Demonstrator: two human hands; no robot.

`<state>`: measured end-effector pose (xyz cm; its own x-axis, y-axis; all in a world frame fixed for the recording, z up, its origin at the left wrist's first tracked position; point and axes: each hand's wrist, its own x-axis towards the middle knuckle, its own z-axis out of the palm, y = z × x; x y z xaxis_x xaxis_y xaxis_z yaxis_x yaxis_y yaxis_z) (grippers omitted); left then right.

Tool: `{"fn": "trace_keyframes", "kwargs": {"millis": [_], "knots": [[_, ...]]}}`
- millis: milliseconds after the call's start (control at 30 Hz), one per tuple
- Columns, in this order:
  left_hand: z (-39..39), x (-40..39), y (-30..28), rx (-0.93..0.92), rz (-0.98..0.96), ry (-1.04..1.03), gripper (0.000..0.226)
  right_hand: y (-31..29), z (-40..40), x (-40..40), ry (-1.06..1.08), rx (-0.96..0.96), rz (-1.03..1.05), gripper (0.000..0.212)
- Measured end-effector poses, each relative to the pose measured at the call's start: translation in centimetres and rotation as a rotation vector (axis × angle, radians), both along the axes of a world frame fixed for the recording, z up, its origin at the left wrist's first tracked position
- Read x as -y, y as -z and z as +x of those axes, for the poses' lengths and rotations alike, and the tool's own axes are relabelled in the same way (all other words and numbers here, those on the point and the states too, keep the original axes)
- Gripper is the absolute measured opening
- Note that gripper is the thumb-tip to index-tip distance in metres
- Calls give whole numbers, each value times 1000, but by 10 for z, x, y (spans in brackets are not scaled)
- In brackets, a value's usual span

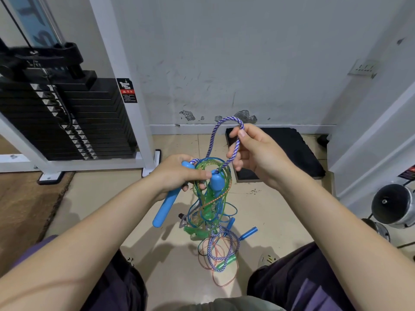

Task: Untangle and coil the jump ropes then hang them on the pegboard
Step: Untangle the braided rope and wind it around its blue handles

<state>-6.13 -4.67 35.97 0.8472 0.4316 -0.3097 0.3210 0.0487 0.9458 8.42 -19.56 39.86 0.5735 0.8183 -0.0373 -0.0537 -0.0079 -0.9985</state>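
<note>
A tangle of jump ropes (210,212) hangs in front of me, with green, blue and orange cords and its lower end trailing on the floor. My left hand (179,173) grips a long blue handle (166,205) together with several cord loops. A second blue handle (216,182) hangs inside the loops. My right hand (253,153) pinches a raised loop of the blue-and-white braided rope (226,122) above the tangle. More of that braided rope lies coiled on the floor beside a small green handle (225,263) and a small blue handle (248,233).
A black weight stack (74,122) in a white frame stands at the left. A dark mat (292,151) lies against the wall ahead. Metal dumbbell ends (395,205) sit at the right. My knees frame the tiled floor below. No pegboard is in view.
</note>
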Motion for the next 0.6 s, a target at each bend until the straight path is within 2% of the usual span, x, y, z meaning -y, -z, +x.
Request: {"fn": "trace_keyframes", "kwargs": {"millis": [100,167,233,367,500,600], "knots": [[-1,-2,-4,32,-16,12,43,1,7,2,70,61,-68,24],[-2,-3,-6,63,-56,27,31,0,9,3,66,37,-88,20],[-3,-4,-7,96,-86,21,22,0,6,4,-1,-14,-90,15],[-4,-3,-8,114,-89,10,17,2,-4,1,-124,-46,-130,14],[-5,-3,-9,130,-97,-9,10,0,-6,2,-188,-12,-228,13],[-6,-5,-11,147,-125,-32,9,-1,-3,4,-215,82,-294,10]]}}
